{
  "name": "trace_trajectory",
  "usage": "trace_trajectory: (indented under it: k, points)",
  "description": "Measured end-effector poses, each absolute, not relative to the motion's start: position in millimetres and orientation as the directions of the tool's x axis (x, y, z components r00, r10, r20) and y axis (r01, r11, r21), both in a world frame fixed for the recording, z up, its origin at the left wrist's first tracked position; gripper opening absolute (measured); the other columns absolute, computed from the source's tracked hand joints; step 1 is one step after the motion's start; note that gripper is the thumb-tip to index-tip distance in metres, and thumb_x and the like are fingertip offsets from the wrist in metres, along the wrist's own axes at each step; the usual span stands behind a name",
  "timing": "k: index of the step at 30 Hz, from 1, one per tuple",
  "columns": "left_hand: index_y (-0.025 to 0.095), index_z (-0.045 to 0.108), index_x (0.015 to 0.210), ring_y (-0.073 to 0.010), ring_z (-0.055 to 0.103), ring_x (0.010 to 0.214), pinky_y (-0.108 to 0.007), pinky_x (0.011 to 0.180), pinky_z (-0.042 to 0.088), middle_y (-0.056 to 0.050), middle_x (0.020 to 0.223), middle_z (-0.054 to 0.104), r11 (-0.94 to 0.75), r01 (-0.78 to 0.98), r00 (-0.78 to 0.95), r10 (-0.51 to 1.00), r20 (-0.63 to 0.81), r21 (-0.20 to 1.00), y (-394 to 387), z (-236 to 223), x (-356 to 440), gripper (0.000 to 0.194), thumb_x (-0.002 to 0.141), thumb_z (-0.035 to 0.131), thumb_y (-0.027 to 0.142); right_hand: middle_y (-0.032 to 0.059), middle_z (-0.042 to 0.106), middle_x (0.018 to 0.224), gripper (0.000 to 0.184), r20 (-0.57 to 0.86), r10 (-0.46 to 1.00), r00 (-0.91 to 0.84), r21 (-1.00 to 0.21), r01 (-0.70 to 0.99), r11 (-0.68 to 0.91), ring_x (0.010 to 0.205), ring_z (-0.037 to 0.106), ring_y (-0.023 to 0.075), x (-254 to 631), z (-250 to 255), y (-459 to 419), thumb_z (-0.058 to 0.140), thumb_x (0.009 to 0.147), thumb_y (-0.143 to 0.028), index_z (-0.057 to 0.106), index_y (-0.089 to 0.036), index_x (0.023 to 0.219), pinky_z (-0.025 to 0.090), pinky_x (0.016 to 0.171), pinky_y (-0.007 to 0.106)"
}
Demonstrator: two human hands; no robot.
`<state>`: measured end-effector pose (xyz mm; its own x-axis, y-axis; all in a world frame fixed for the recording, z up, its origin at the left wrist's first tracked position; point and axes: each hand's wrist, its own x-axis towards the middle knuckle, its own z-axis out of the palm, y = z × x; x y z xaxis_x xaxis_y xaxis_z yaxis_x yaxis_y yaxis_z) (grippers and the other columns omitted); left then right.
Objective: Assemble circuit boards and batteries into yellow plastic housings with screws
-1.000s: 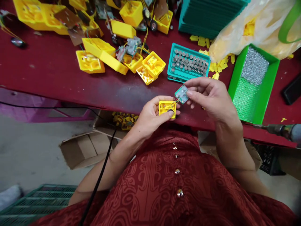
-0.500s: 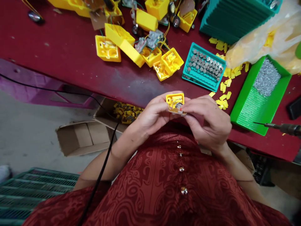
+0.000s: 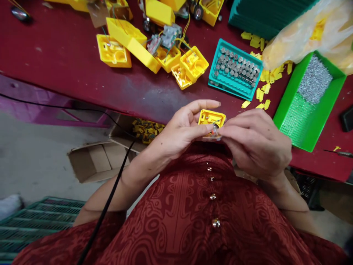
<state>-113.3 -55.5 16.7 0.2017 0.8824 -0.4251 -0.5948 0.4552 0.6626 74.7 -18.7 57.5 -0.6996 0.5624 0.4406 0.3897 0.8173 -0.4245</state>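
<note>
My left hand point(image 3: 184, 125) is closed around a small yellow plastic housing point(image 3: 211, 115), its open side facing up. The thumb lies across the housing, by a round dark part inside it. At the housing's near edge is a small circuit board point(image 3: 213, 137), tilted almost edge-on. My right hand point(image 3: 256, 140) pinches the right end of this board between thumb and fingertips, which hide part of it. Beyond the hands, a teal tray point(image 3: 235, 86) holds rows of small round metal parts.
Several yellow housings point(image 3: 194, 62) with wires and boards lie at the back left. On the right stands a green basket point(image 3: 293, 125) of small metal pieces, with a screwdriver bit point(image 3: 342, 152) near it. Small yellow pieces point(image 3: 266, 88) are scattered beside the tray. Cardboard boxes point(image 3: 102, 162) sit below the table edge.
The circuit board, held up and apart to the right a second ago, has come down to the housing's near edge and turned. Both hands are now together. The camera view has shifted.
</note>
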Motion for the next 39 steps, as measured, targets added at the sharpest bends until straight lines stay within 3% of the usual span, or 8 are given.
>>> trace_trajectory:
  k: [3, 7, 12, 19, 24, 31, 36, 39]
  points:
    - [0.019, 0.069, 0.119, -0.0164, 0.076, 0.087, -0.027, 0.079, 0.063, -0.001, 0.099, 0.076, 0.478, -0.565, 0.224, 0.873, -0.433, 0.673, -55, 17, -114, 0.047, 0.076, 0.086, 0.021, -0.0016, 0.079, 0.099, 0.019, 0.397, 0.661, -0.637, -0.421, 0.514, 0.748, 0.09, 0.076, 0.0129, 70, 61, -21, 0.067, 0.097, -0.009, 0.074, -0.025, 0.105, 0.062, 0.086, 0.028]
    - [0.017, 0.072, 0.122, -0.0185, 0.077, 0.091, -0.03, 0.082, 0.066, -0.003, 0.103, 0.078, 0.525, -0.615, 0.272, 0.842, -0.466, 0.588, -56, 22, -117, 0.045, 0.077, 0.077, 0.02, 0.0029, 0.08, 0.093, 0.013, 0.365, 0.701, -0.612, -0.413, 0.568, 0.711, 0.085, 0.076, 0.0165, 67, 61, -21, 0.066, 0.099, -0.011, 0.075, -0.019, 0.101, 0.062, 0.081, 0.031]
    - [0.02, 0.074, 0.118, -0.0256, 0.079, 0.109, -0.031, 0.088, 0.067, -0.003, 0.106, 0.079, 0.516, -0.599, 0.221, 0.841, -0.494, 0.612, -59, 28, -114, 0.052, 0.068, 0.082, 0.01, 0.0027, 0.08, 0.095, 0.011, 0.308, 0.77, -0.559, -0.52, 0.579, 0.628, 0.085, 0.077, 0.0201, 69, 57, -18, 0.067, 0.097, -0.016, 0.076, -0.022, 0.1, 0.062, 0.077, 0.036]
    - [0.019, 0.074, 0.115, -0.0226, 0.081, 0.096, -0.028, 0.08, 0.067, -0.001, 0.098, 0.081, 0.484, -0.595, 0.168, 0.856, -0.489, 0.642, -57, 19, -106, 0.05, 0.068, 0.082, 0.005, -0.0024, 0.081, 0.1, 0.016, 0.262, 0.829, -0.494, -0.649, 0.546, 0.53, 0.081, 0.076, 0.0156, 69, 58, -20, 0.069, 0.095, -0.015, 0.076, -0.027, 0.102, 0.064, 0.077, 0.031]
    - [0.019, 0.074, 0.117, -0.0218, 0.081, 0.095, -0.025, 0.078, 0.067, -0.001, 0.1, 0.082, 0.486, -0.583, 0.161, 0.855, -0.493, 0.652, -56, 19, -105, 0.051, 0.069, 0.085, 0.007, -0.0029, 0.079, 0.09, 0.012, 0.272, 0.825, -0.494, -0.669, 0.52, 0.532, 0.077, 0.074, 0.0148, 72, 54, -17, 0.069, 0.094, -0.015, 0.073, -0.027, 0.097, 0.061, 0.073, 0.03]
    - [0.019, 0.074, 0.119, -0.0247, 0.081, 0.104, -0.028, 0.085, 0.066, -0.002, 0.099, 0.081, 0.497, -0.579, 0.17, 0.849, -0.501, 0.646, -56, 27, -109, 0.056, 0.067, 0.087, 0.006, -0.0019, 0.078, 0.095, 0.01, 0.286, 0.77, -0.571, -0.589, 0.529, 0.611, 0.084, 0.074, 0.0166, 75, 54, -14, 0.068, 0.097, -0.016, 0.071, -0.025, 0.101, 0.061, 0.079, 0.035]
    - [0.023, 0.073, 0.132, -0.0241, 0.081, 0.106, -0.027, 0.087, 0.067, -0.003, 0.111, 0.083, 0.503, -0.553, 0.169, 0.849, -0.501, 0.664, -57, 30, -108, 0.067, 0.069, 0.09, 0.01, 0.0023, 0.078, 0.094, 0.01, 0.38, 0.615, -0.691, -0.405, 0.474, 0.782, 0.084, 0.072, 0.0186, 77, 55, -5, 0.06, 0.102, -0.019, 0.07, -0.022, 0.101, 0.056, 0.077, 0.037]
    - [0.023, 0.07, 0.137, -0.0255, 0.08, 0.112, -0.029, 0.092, 0.066, -0.003, 0.11, 0.082, 0.516, -0.571, 0.165, 0.834, -0.526, 0.639, -58, 31, -107, 0.069, 0.072, 0.089, 0.009, 0.0022, 0.078, 0.094, 0.013, 0.341, 0.564, -0.752, -0.324, 0.469, 0.822, 0.084, 0.071, 0.0184, 79, 53, 2, 0.057, 0.103, -0.025, 0.069, -0.029, 0.1, 0.054, 0.076, 0.037]
